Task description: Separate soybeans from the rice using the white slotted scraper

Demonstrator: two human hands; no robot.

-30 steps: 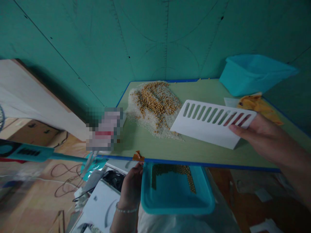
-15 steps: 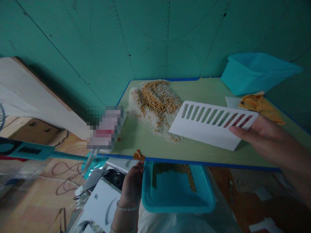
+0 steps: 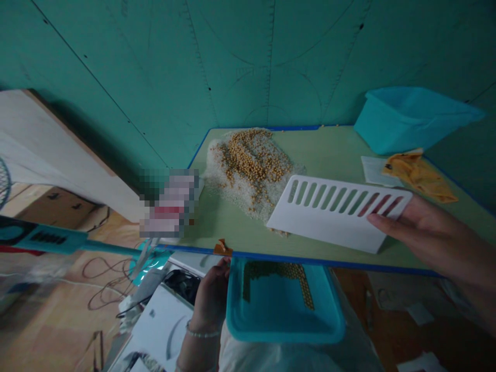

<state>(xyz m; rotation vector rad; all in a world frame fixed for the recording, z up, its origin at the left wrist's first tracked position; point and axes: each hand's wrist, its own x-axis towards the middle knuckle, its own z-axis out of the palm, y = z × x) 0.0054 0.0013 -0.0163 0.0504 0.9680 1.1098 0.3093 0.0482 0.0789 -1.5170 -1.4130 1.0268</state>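
Likely we're on the raking step for the soybeans (image 3: 253,157): right hand (image 3: 416,219) grips slotted scraper (image 3: 323,223), left hand (image 3: 212,289) beside tub (image 3: 287,335), grip unclear; next pull needs edge flat.

Single view, from camera on my head, looking forward and down over my lap (image 3: 298,357). Near, low in view: my left hand (image 3: 211,292) and teal tray (image 3: 287,337), seen from above. My right hand (image 3: 422,222) shows at right. Tabletop (image 3: 329,155) sits at middle range, seen at slant. Green wall (image 3: 248,46) faces me, far. Wide view takes in floor (image 3: 65,320) at left.
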